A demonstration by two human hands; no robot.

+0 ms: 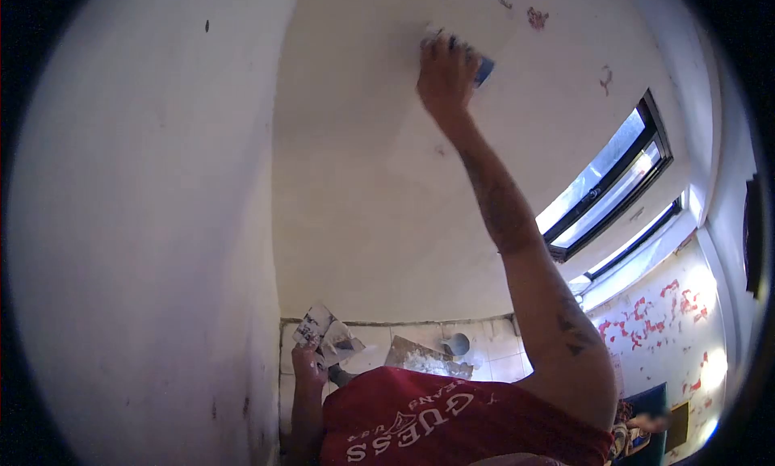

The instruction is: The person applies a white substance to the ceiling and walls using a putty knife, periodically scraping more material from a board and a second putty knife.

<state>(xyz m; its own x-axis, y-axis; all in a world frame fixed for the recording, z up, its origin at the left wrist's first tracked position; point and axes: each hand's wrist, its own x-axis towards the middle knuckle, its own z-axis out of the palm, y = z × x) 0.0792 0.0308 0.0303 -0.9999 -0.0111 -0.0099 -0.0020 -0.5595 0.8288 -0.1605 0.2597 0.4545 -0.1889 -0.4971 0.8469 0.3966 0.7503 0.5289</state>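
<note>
My right hand (446, 74) is raised high against the off-white wall (363, 183), fingers wrapped around a flat tool with a blue part (484, 70) showing beside the knuckles. The rest of that tool is hidden behind the hand. Low on the left, my left hand (309, 364) grips a flat white-smeared plate (327, 333) with dark marks; its exact kind I cannot tell. White smears show on the left fingers.
On the tiled floor lie a board with white powdery material (428, 359) and a round grey container (456, 344). A dark-framed window (609, 179) stands partly open at the right. Beyond it is a wall with red patches (646, 321). A person (638, 430) is at lower right.
</note>
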